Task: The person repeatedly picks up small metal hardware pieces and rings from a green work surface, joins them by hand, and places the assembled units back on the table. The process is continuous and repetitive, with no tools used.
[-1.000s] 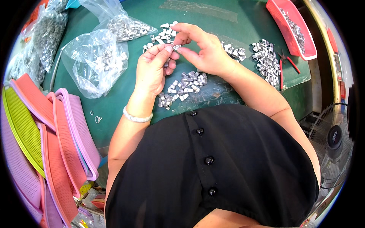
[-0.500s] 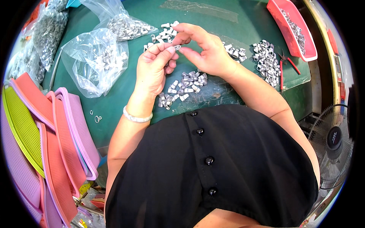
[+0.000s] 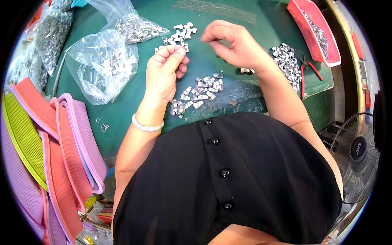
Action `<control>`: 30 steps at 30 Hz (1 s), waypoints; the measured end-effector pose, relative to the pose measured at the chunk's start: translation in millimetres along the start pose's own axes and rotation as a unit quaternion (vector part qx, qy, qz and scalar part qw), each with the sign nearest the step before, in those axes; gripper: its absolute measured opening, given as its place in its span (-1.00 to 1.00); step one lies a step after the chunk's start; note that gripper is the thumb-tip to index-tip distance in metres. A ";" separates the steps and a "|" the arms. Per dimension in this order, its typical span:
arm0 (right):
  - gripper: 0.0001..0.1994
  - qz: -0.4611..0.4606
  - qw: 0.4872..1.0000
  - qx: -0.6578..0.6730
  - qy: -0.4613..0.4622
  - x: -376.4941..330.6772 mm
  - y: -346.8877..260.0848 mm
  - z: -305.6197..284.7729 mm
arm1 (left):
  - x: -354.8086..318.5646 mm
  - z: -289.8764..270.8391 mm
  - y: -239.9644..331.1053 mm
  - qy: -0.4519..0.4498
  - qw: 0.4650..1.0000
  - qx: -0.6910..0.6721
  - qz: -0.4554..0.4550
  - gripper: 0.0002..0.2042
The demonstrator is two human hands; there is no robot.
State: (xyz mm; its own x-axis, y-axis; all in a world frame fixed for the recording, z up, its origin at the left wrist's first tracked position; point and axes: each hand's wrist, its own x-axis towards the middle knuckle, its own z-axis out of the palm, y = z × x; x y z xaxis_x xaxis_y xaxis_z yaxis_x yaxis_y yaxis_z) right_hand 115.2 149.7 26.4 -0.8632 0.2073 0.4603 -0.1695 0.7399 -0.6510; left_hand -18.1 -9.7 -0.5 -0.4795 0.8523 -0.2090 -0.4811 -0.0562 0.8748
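Observation:
My left hand (image 3: 166, 67) is closed in a pinch above the green table, thumb pressed on the fingers; what it holds, if anything, is hidden. Off to its right hovers my right hand (image 3: 234, 45), fingers curled toward the thumb and blurred at the tips, so its grip is unclear. Below and between both hands lies a pile of small silver metal clasps (image 3: 202, 90). Another group of metal pieces (image 3: 179, 34) lies just beyond my left hand. Partly under my right hand sit a few more pieces (image 3: 246, 71).
Clear bags of metal pieces (image 3: 104, 67) stand at left, beside stacked plastic baskets (image 3: 73, 143). Rightward are a larger metal heap (image 3: 286, 61), red-handled pliers (image 3: 309, 68) and a pink basket (image 3: 332, 57) with pieces. A fan (image 3: 357, 151) stands at the right edge.
My hands have parted: the right moved right and slightly up, the left stayed nearly still. The small metal ring seen between the fingertips is out of sight. More of the near pile's right end shows.

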 end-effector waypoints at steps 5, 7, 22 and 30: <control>-0.90 0.096 0.946 -0.240 -0.198 -5.7 10.6 -35.6 | 0.3 -3.5 1.8 0.008 1.000 -0.014 0.000 -0.92; -0.87 0.069 0.957 -0.240 -0.149 -2.3 9.5 -31.5 | 0.5 -2.6 2.0 0.006 1.000 -0.009 -0.002 -0.92; -0.80 0.133 0.960 -0.241 -0.059 34.1 35.2 23.3 | 2.0 -3.3 2.1 0.006 1.000 -0.012 0.004 -0.91; -0.83 0.020 1.000 -0.016 -0.014 19.9 -6.7 24.4 | 0.4 0.3 2.3 0.017 1.000 0.003 -0.011 -0.91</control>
State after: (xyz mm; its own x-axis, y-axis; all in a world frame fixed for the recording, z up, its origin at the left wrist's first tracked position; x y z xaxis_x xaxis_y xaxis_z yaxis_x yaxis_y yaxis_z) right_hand 87.6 133.2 25.2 -0.8822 0.2191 0.4168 -0.1196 0.7518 -0.6484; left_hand -19.2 -9.3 1.5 -0.4933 0.8356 -0.2419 -0.4870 -0.0349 0.8727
